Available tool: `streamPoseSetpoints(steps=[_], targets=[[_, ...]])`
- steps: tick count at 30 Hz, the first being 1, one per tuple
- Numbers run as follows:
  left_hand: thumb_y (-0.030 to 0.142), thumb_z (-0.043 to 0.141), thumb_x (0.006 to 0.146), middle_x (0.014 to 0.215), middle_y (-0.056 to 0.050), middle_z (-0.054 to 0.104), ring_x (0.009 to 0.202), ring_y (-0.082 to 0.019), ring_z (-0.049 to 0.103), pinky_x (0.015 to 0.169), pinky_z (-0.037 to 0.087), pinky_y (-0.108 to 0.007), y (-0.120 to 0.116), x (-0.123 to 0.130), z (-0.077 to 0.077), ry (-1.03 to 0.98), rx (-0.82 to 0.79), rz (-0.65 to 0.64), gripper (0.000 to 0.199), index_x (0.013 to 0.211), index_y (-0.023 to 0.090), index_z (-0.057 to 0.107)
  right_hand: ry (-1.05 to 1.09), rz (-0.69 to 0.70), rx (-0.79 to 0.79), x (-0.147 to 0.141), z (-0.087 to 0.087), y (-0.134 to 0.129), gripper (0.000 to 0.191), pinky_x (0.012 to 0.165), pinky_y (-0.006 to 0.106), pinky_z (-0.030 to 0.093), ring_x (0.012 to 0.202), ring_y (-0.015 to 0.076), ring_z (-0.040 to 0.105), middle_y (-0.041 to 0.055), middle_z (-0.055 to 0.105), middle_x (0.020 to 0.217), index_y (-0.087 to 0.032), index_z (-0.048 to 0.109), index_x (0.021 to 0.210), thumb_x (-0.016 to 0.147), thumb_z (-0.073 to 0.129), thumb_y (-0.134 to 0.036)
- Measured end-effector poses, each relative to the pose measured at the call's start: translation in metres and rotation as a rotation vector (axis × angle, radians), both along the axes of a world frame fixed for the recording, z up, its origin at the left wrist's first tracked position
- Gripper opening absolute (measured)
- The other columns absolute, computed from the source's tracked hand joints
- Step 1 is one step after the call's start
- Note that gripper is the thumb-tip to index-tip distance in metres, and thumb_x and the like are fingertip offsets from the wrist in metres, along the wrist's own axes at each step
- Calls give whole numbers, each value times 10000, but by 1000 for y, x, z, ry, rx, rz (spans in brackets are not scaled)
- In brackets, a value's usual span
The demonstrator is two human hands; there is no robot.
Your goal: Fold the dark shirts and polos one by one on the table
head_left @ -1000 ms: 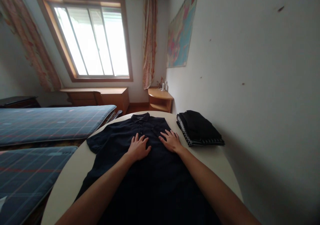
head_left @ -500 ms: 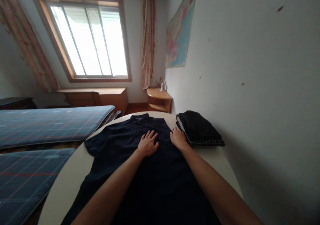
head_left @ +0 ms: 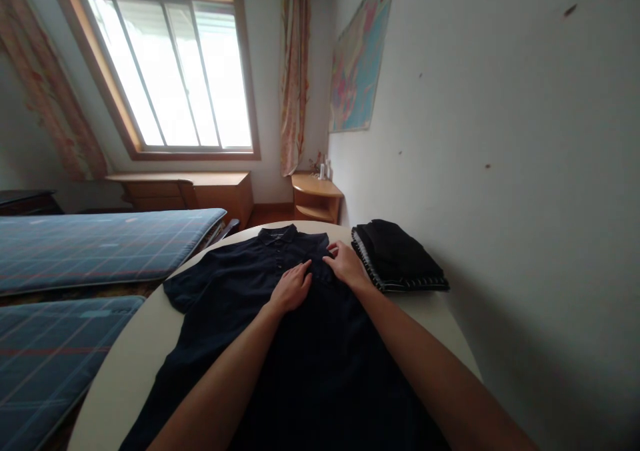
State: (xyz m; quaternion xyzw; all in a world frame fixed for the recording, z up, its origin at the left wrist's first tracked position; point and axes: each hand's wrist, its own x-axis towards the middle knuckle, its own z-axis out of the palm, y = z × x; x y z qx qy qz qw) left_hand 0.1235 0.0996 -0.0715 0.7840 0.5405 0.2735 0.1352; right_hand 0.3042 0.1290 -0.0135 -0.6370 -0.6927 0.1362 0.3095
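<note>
A dark navy polo shirt [head_left: 225, 304] lies front up with its buttoned collar at the far end. My left hand [head_left: 291, 288] rests on its chest beside the button placket, fingers stretched out and close together, holding nothing. At the shirt's right shoulder and sleeve area, my right hand [head_left: 345, 264] has its thumb and fingers curled around a bit of the dark cloth. Exactly how much fabric sits between those fingertips is hard to see. Just beyond the right wrist is a folded black garment [head_left: 400, 254] with a pale stitched edge.
Both garments lie on a round cream table [head_left: 107, 377]. Plaid mattresses [head_left: 100, 244] are close by on the left, and a white wall [head_left: 500, 237] runs along the right. Past the table stand a wooden desk [head_left: 220, 187] and a corner shelf [head_left: 317, 187].
My right hand has moved left and slightly away from me, drawing the shirt's right edge inward. The left hand stays on the chest, its fingers closer together. The view has shifted slightly.
</note>
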Motion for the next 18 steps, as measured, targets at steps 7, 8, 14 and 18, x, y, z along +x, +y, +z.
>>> streamPoseSetpoints(steps=[7, 8, 14, 18], targets=[[370, 317, 1026, 1393, -65, 594, 1284, -187, 546, 1106, 398, -333, 8, -7, -4, -344, 46, 61, 471, 1429, 199, 490, 100, 241, -69, -35, -9, -24, 329, 839, 265, 488, 920, 156, 671, 29, 717, 1035, -205, 603, 1105, 792, 639, -112], [365, 325, 1025, 1390, -57, 597, 1277, -191, 550, 1103, 402, -336, 9, -7, -5, -328, 58, 66, 458, 1408, 207, 519, 91, 267, -87, -37, -12, -27, 343, 844, 264, 487, 926, 155, 670, 30, 715, 1054, -204, 600, 1106, 786, 620, -84], [296, 385, 996, 1279, -53, 665, 1204, -203, 585, 1087, 422, -342, 14, -7, -9, -187, 66, 65, 391, 1263, 206, 657, -119, 296, -118, -31, -16, -52, 419, 858, 278, 467, 987, 190, 657, 73, 684, 1126, -187, 570, 1165, 760, 649, -117], [334, 442, 974, 1269, -63, 664, 1202, -229, 578, 1085, 426, -370, 13, -6, -9, -152, 60, 71, 373, 1236, 204, 674, -416, 238, -142, -15, -9, -79, 334, 812, 325, 465, 1006, 255, 665, 107, 692, 1116, -205, 593, 1139, 808, 631, -217]])
